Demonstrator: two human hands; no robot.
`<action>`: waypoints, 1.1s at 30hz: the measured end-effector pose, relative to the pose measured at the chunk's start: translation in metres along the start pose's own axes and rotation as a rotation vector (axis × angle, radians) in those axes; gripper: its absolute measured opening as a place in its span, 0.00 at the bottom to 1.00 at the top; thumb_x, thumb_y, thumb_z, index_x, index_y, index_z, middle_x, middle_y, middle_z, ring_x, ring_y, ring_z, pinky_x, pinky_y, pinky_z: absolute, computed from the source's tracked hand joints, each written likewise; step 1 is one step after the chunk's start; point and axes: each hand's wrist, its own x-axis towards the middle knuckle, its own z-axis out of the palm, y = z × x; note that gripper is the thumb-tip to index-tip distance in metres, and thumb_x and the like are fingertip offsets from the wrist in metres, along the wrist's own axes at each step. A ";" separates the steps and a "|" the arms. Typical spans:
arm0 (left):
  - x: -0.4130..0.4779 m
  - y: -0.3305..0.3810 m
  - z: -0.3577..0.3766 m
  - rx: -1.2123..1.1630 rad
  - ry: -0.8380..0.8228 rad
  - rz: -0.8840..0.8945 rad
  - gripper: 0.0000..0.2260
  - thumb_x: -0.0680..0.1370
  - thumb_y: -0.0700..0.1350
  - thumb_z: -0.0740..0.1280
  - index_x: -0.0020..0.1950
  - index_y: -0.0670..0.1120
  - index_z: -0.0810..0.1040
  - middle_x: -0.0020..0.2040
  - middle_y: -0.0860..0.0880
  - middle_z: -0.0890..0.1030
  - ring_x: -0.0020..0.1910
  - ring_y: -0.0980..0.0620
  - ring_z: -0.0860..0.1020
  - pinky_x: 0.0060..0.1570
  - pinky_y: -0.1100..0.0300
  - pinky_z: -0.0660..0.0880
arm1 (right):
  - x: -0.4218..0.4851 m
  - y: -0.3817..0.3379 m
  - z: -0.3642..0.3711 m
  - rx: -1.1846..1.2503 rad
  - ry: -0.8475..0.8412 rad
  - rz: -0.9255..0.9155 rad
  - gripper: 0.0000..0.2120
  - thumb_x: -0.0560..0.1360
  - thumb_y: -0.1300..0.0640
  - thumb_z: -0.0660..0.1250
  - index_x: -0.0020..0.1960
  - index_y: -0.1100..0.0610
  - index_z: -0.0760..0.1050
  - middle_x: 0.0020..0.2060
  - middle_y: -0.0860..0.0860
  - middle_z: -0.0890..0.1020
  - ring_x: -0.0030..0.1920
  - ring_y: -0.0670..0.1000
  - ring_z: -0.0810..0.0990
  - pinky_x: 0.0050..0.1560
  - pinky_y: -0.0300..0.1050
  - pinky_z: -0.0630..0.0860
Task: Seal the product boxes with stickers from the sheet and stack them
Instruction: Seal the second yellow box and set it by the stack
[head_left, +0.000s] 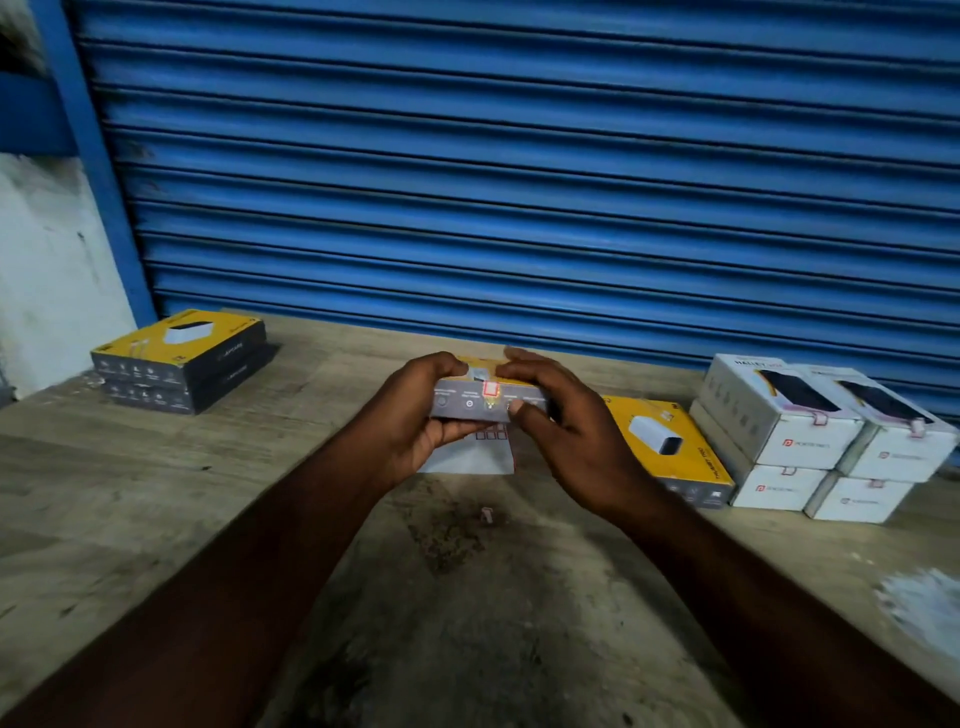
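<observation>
Wooden counter (467, 597), blue shutter (519, 156) along its far edge; my left hand (415, 418) and right hand (569, 423) grip one box (462, 402), fingers curled.

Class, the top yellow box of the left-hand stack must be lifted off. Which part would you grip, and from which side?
Probably its two opposite side walls, from above: the top yellow box lies flat on the lower box, underside covered, visible sides free.
</observation>
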 end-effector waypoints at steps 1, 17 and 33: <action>-0.001 -0.001 0.002 -0.008 -0.015 -0.008 0.08 0.81 0.39 0.60 0.57 0.38 0.74 0.48 0.38 0.80 0.45 0.43 0.81 0.39 0.53 0.84 | -0.003 0.003 0.000 -0.007 0.037 0.003 0.18 0.76 0.58 0.64 0.66 0.57 0.75 0.69 0.49 0.73 0.71 0.42 0.68 0.71 0.38 0.65; 0.004 -0.019 -0.006 0.976 0.118 0.641 0.33 0.67 0.71 0.66 0.66 0.54 0.74 0.54 0.51 0.83 0.48 0.52 0.84 0.52 0.48 0.82 | -0.010 0.009 0.013 0.133 0.286 0.097 0.14 0.75 0.59 0.63 0.58 0.50 0.80 0.62 0.49 0.79 0.66 0.41 0.74 0.70 0.44 0.69; 0.007 -0.019 -0.008 0.590 -0.153 0.413 0.22 0.81 0.41 0.66 0.74 0.51 0.67 0.66 0.50 0.76 0.56 0.52 0.82 0.53 0.52 0.82 | -0.010 0.010 0.007 -0.068 0.328 -0.021 0.13 0.75 0.55 0.72 0.58 0.56 0.82 0.63 0.49 0.79 0.65 0.41 0.75 0.66 0.33 0.68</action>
